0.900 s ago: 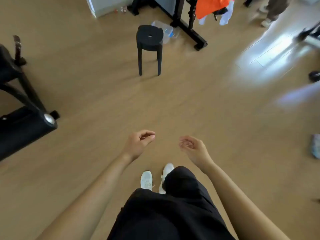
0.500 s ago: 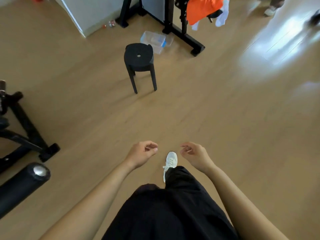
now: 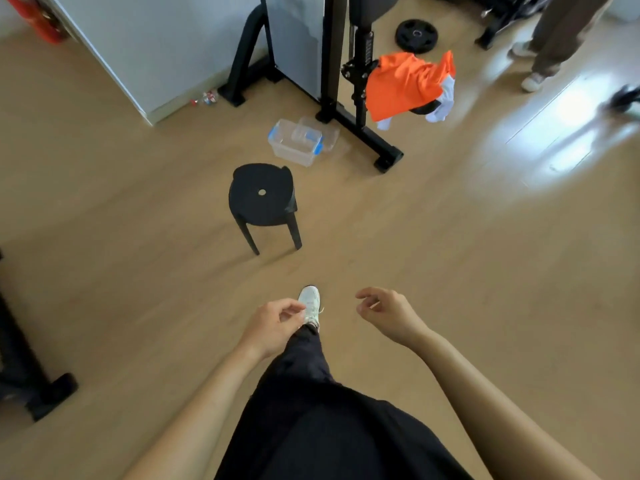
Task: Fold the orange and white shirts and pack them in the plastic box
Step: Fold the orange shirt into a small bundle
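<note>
Orange shirt (image 3: 405, 84) hangs draped over a part of the black gym frame (image 3: 346, 98), upper right of centre. White shirt (image 3: 445, 103) is bunched under and behind it, only its lower edges showing; the two touch. Plastic box (image 3: 296, 142) is clear with blue latches, sits on the wooden floor (image 3: 450, 237) just left of the frame's foot, nothing visible inside. A second clear piece, likely its lid (image 3: 323, 133), lies touching the box on the right.

Black stool (image 3: 263, 202) stands between you and the box, near the box but apart from it. Weight plate (image 3: 416, 35) lies flat on the floor behind the frame. Another person's legs (image 3: 561, 32) are at top right, well away from the shirts.

Your hands are both empty and well apart from every task item. Left hand (image 3: 272, 327): fingers curled loosely, thumb near the fingertips, pinching nothing. Right hand (image 3: 389, 315): fingers curled loosely inward, not closed, holding nothing. Both hover over the floor in front of your black trousers (image 3: 311, 410). One white shoe (image 3: 310, 303) shows forward between the hands.
</note>
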Available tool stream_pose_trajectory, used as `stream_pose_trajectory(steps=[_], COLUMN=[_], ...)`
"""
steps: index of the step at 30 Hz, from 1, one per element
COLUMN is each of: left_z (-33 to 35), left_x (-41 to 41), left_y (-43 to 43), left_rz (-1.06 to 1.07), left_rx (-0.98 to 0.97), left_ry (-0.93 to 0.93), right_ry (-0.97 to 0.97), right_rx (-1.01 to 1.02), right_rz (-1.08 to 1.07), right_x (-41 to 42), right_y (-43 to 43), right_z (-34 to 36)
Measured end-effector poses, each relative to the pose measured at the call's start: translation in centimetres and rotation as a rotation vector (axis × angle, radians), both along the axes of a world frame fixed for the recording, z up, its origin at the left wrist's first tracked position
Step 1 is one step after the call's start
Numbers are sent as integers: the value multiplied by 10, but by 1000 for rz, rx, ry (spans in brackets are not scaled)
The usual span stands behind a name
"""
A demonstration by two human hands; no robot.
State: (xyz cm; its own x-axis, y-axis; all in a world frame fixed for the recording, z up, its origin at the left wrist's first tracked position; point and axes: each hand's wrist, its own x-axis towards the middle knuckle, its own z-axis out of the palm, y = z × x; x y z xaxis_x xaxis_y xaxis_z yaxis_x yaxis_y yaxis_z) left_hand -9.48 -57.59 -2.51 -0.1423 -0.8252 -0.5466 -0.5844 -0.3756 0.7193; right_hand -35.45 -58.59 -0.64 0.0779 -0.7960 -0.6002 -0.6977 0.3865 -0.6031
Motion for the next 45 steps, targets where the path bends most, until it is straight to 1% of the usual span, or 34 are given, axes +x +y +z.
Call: stream_pose_trajectory(steps=[5,12,18,22,26,29,34,37,41,45], left_z=[-3,11,2,-1,0,-8,-42,-84,-139,-180], left_x=[-3,-32,-96,-152,-204,-235,-291,-335,-387,-428], left_y=[-140,-326,-452,-528,-606,-668,-782,-866,-962,-1027], left_rz=[-105,-222,-260,-268,-290,-256,-252,-315,-398,-435], left_rx=[-17,-78,-22,14,14,15,61,96,101,85], left_ry=[6,-39,-54,-61,-32,20,75,79,15,-60], right_ry=[22,26,-10,-49,-43,-16,9,40,45,30], right_rx=[17,-34,-40,-23,-2,7,26,44,29,6], right_rz=[-41,-112,-174,-202,-214,-277,-490,-638,-809,-917], right_x=[-5,-40,-95,-148,-198,-232,-276,-301,-325,-350], right_y=[-119,-267,-389,-474,-554,-612,-697,-753,-818,-873], right_z=[17,34,12,-11,-24,-33,-69,-100,-130,-160])
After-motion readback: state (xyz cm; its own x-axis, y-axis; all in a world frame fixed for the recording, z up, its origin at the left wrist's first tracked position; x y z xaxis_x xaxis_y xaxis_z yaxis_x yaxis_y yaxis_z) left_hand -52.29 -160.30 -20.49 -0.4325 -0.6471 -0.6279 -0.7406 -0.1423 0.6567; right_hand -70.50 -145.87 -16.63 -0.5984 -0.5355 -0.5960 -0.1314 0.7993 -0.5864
